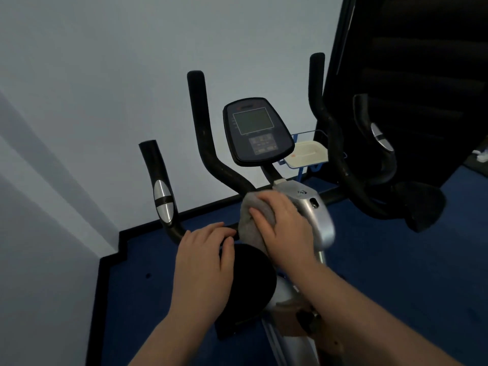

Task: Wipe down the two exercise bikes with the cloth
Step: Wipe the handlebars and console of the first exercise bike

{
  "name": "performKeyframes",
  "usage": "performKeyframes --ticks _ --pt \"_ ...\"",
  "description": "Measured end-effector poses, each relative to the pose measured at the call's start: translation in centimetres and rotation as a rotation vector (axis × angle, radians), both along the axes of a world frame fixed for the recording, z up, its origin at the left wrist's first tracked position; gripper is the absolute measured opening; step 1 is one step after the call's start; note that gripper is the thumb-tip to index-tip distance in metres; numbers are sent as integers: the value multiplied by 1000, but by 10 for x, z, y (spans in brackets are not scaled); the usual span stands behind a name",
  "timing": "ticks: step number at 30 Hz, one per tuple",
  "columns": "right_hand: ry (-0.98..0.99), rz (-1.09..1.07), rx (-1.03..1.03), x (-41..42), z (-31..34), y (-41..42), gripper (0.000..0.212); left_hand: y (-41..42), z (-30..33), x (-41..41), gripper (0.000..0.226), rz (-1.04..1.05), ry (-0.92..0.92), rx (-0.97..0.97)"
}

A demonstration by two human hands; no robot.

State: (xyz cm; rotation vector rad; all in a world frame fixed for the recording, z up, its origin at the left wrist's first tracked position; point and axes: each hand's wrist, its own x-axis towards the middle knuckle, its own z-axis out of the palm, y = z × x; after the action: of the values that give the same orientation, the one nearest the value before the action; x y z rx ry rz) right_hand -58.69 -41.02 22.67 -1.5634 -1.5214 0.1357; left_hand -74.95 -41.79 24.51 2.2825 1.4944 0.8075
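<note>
An exercise bike (320,220) with a silver column, black handlebars and a dark console (257,132) stands right in front of me. My right hand (285,224) presses a grey cloth (253,220) against the handlebar junction left of the silver column, fingers spread over the cloth. My left hand (208,253) rests on the left handlebar (162,191), fingers curled over the black bar next to the cloth. A black round pad (248,286) lies under both wrists. Only one bike is in view.
A pale wall fills the left and back, with a black skirting along blue carpet (396,260). A blue wire stand holding a white tray (307,153) sits behind the console. A tall dark panel (409,75) rises at the right.
</note>
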Motion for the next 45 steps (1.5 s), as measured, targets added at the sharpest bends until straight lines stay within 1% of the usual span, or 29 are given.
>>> performKeyframes --ticks 2,3,7,9,12,15,17,19,21,23,26,28,30,31,35,37,39,43,45 --pt "-46 -3 -59 2 9 10 24 -1 0 1 26 -6 9 5" --pt "-39 3 -67 3 8 7 24 -2 0 1 26 -5 7 6" --pt "27 72 -78 1 -12 -34 27 -3 1 1 25 16 -19 3" --pt "-24 72 -79 4 -16 -39 25 -3 1 1 25 27 -41 0" --pt "-161 51 -84 6 2 -4 23 -2 1 2 25 32 -69 1" --pt "-215 32 -107 4 24 34 22 -1 3 5 26 54 -97 -22" --pt "-166 56 -116 7 24 36 21 -4 1 6 26 88 -107 -18" --pt "-41 135 -135 12 12 17 17 -7 -1 6 26 120 -92 -12" --pt "18 200 -129 16 -1 -8 15 -9 -3 6 26 161 -100 -1" --pt "-24 220 -99 19 -4 -10 17 -9 -2 7 27 192 -120 19" --pt "-151 195 -57 13 14 25 25 -5 4 7 30 189 -132 48" --pt "-262 157 -60 5 28 49 24 -3 5 6 34 165 -133 62" --pt "-292 131 -69 2 34 63 24 1 8 5 36 154 -127 72" --pt "-266 137 -72 3 33 63 24 5 11 4 37 159 -123 86" --pt "-22 209 -128 17 14 33 14 34 27 -11 36 219 -161 125" --pt "-7 200 -135 21 4 19 13 50 33 -21 37 231 -186 119" --pt "-35 184 -106 17 7 27 13 64 37 -29 39 221 -196 116" --pt "-219 102 -91 -10 38 73 21 82 38 -25 41 161 -140 130" --pt "-242 75 -88 -16 46 82 22 82 34 -17 41 129 -111 116"
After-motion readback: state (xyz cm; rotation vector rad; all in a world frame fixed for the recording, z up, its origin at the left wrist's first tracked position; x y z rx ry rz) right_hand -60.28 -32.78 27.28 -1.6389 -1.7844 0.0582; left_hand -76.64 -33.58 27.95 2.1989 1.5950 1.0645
